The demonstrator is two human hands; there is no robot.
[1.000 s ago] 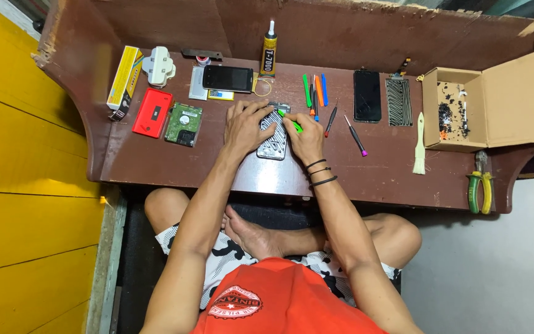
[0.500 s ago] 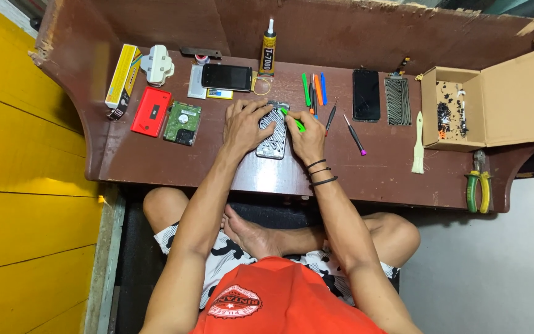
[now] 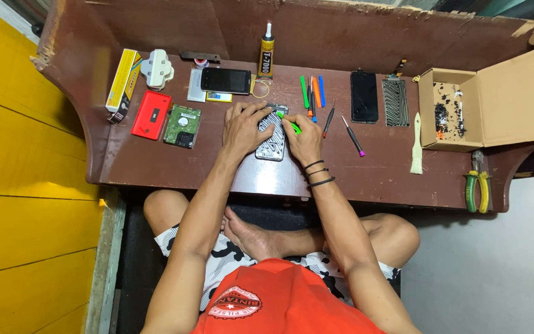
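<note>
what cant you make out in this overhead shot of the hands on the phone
Head view only:
- Tip of the green tool: hidden under the right hand.
- Striped phone: its sides covered by the left hand and right hand.
- Small parts in the cardboard box: too small to identify.
- Box flap: cut off by the right edge.

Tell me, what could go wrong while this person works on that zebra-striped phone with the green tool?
The right hand presses a slim green plastic tool at the zebra-striped phone, which the left hand steadies. If the tool slips, it might scratch the phone or jab a left finger. The small pink-tipped screwdriver lies loose close to the right forearm; a sweep of the arm could roll it off the brown wooden table. The upright glue tube behind could tip if bumped.
</note>
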